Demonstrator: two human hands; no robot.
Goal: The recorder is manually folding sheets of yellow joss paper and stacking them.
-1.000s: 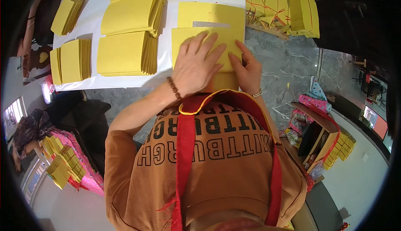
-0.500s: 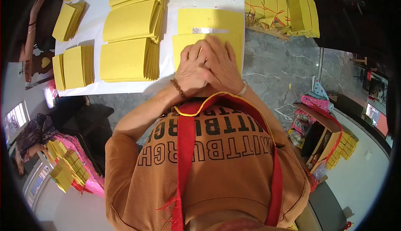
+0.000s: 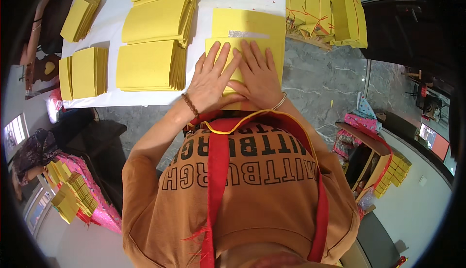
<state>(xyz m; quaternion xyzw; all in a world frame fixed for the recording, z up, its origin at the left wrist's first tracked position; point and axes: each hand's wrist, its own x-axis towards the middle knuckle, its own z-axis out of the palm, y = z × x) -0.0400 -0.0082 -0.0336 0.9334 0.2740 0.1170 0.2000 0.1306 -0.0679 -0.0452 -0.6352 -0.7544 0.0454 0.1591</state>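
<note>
"Both hands have come apart since the earlier frame; the right hand, which lay across the left hand, now rests beside it; each lies on the front yellow sheet."

"State of the left?"

"Flattened, palm down, fingers fanned over the left half of the front yellow sheet; it grips nothing; a brown beaded bracelet circles its wrist."

"And the right?"

"Likewise spread, over the right half of the front yellow sheet; nothing is held; a pale band circles its wrist; the two hands nearly meet at their inner fingertips, and whether these touch I cannot tell."

"Position of the front yellow sheet?"

"On the white table, at its near right corner; a rear yellow sheet shows just beyond the front one, with a grey patterned strip along the boundary between them."

"Surroundings?"

"Left of the front yellow sheet, and apart from it, stands a layered yellow stack, with more stacks behind it; beyond the sheet to the right are yellow bundles tied with red cord; nearer the body than the sheet hangs a red apron strap."
</note>
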